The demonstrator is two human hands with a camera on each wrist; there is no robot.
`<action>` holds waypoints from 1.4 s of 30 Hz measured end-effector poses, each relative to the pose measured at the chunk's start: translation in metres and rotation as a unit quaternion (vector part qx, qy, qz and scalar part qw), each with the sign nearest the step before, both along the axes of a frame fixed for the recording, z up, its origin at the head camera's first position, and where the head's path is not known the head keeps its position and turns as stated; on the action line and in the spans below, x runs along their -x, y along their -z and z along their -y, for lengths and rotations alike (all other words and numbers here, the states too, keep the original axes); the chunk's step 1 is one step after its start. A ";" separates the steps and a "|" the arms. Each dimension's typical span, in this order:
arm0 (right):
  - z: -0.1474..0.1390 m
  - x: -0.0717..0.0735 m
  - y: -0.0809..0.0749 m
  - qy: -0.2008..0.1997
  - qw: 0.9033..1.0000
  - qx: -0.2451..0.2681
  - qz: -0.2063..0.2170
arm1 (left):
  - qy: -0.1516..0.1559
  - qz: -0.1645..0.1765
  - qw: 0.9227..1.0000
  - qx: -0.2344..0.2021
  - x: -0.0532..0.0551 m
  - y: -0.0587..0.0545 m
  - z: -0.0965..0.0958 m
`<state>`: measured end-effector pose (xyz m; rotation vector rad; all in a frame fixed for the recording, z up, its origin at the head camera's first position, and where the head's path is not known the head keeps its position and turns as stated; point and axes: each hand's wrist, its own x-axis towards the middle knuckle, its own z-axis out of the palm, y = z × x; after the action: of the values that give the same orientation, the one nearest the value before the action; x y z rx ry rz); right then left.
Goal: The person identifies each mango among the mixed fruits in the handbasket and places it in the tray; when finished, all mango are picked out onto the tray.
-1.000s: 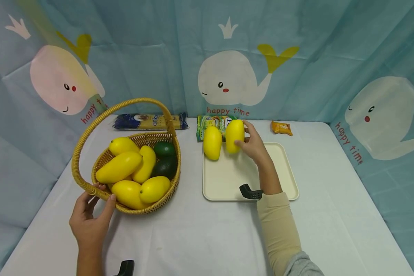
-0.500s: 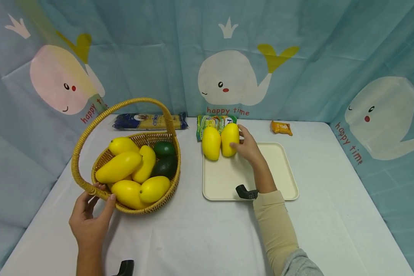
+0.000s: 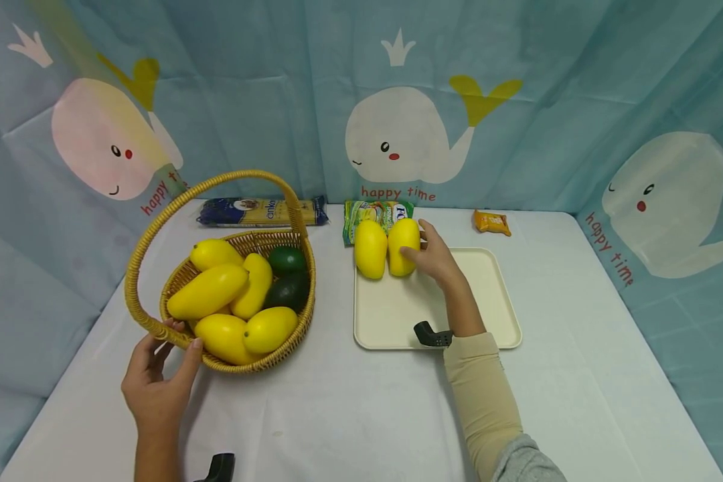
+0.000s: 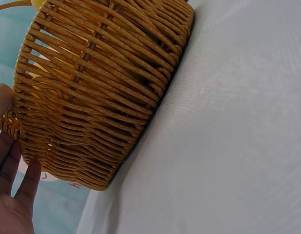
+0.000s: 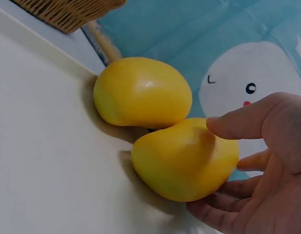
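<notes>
My left hand [image 3: 159, 385] grips the near left rim of the wicker basket [image 4: 87, 87], thumb and fingers at the foot of its arched handle. Several yellow mangoes [image 3: 207, 292] and two dark green avocados [image 3: 288, 291] lie in the basket. My right hand [image 3: 436, 254] holds a yellow mango [image 5: 184, 161] at the back of the cream tray [image 3: 410, 314], its thumb on one side and fingers around the other. Another mango [image 5: 141, 90] lies right beside it on the tray, to the left.
Behind the tray lies a green packet [image 3: 352, 217], partly hidden by the mangoes. A blue and yellow pack [image 3: 256, 213] lies behind the basket, and a small orange packet [image 3: 491, 223] at the back right. A blue whale-print curtain [image 3: 301, 120] hangs around the white table.
My right hand has moved the mango slightly left and down onto the tray, close to the other mango. My left hand stays at the basket rim.
</notes>
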<state>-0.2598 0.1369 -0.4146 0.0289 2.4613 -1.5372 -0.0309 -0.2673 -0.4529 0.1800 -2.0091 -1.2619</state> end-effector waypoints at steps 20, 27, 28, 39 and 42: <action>0.001 0.002 0.006 0.035 0.999 -0.008 -0.036 | 0.006 -0.011 1.000 0.008 0.000 0.000 -0.001; 0.003 0.003 0.009 0.047 0.998 -0.006 -0.047 | 0.002 -0.015 1.000 0.005 0.002 0.002 0.001; 0.003 0.003 0.009 0.047 0.998 -0.008 -0.046 | 0.002 -0.015 1.000 0.006 0.002 0.002 0.001; -0.002 0.005 0.009 0.046 0.998 -0.002 -0.036 | 0.001 -0.034 0.999 -0.001 0.003 0.003 0.000; -0.004 0.004 0.008 0.050 0.998 -0.007 -0.042 | 0.001 -0.026 1.000 0.002 0.002 0.003 0.000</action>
<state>-0.2636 0.1405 -0.4223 0.0916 2.5718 -1.5927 -0.0334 -0.2676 -0.4555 0.1410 -1.9691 -1.2511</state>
